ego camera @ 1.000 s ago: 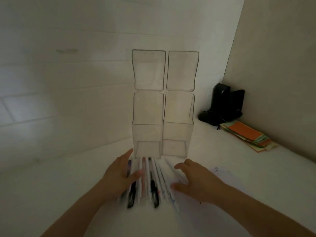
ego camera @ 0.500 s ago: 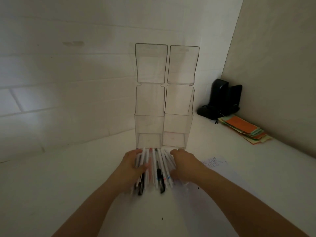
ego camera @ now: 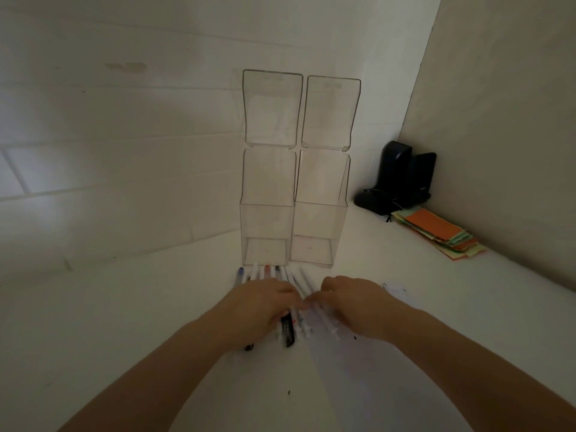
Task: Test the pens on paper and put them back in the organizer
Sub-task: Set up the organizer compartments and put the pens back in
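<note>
Several pens [ego camera: 274,275], mostly white with a few black caps, lie side by side on the white table right in front of a clear plastic organizer [ego camera: 293,213] with two tall compartments, both with nothing in them. My left hand [ego camera: 258,307] lies over the left part of the bunch, fingers curled around the pens. My right hand [ego camera: 352,300] presses in from the right, fingers bent against the pens. A white sheet of paper [ego camera: 396,289] with small ink marks shows beyond my right hand.
A black device [ego camera: 402,179] stands in the back right corner where the two walls meet. A stack of orange, green and yellow paper slips [ego camera: 439,232] lies beside it along the right wall. The organizer stands against the back wall.
Both hands have come together from either side onto the pens, bunching them up. The spread row is now tighter and mostly covered by my fingers.
</note>
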`<action>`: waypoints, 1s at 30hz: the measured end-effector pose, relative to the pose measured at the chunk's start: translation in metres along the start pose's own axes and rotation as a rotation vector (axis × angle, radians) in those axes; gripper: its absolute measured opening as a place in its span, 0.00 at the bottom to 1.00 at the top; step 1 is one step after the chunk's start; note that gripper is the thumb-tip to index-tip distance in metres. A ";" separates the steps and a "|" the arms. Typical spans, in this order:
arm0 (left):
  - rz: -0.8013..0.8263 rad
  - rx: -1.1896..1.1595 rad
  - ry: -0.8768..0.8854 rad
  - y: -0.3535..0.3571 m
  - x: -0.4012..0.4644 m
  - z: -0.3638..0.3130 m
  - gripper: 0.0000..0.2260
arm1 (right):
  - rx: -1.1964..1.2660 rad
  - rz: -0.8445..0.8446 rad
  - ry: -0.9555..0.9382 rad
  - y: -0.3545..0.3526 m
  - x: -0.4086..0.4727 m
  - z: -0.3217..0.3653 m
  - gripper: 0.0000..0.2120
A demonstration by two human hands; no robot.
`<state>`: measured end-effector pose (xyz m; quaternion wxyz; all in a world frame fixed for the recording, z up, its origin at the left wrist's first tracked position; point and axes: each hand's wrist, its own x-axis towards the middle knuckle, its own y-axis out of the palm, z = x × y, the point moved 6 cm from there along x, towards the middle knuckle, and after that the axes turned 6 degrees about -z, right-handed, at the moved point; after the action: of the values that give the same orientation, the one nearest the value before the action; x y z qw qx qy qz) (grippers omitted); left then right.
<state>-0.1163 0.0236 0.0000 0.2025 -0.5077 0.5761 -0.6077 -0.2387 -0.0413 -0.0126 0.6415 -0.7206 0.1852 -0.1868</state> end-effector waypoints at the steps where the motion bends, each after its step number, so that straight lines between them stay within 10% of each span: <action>1: 0.041 0.072 0.107 0.005 0.005 -0.006 0.19 | -0.082 -0.018 -0.100 0.001 -0.001 0.006 0.27; 10: 0.454 0.488 0.419 0.027 0.044 -0.026 0.09 | -0.217 -0.160 -0.322 -0.008 -0.014 0.009 0.09; 16: 0.544 0.617 0.491 0.027 0.054 -0.039 0.07 | -0.245 -0.203 -0.312 0.011 -0.023 0.000 0.16; 20: 0.395 0.560 0.565 0.023 0.045 -0.035 0.10 | -0.108 -0.376 -0.202 -0.008 -0.031 -0.005 0.17; 24: 0.370 0.275 0.221 0.011 0.051 -0.022 0.13 | 0.379 -0.671 0.058 -0.059 -0.038 -0.025 0.12; 30: -0.408 -0.360 -0.159 -0.131 0.056 0.009 0.02 | 1.079 -1.016 0.239 -0.155 -0.020 -0.040 0.07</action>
<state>-0.0864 0.0061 0.1386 0.0273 -0.6871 0.5428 -0.4822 -0.2724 -0.0489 0.1451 0.7161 -0.2774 -0.2193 -0.6018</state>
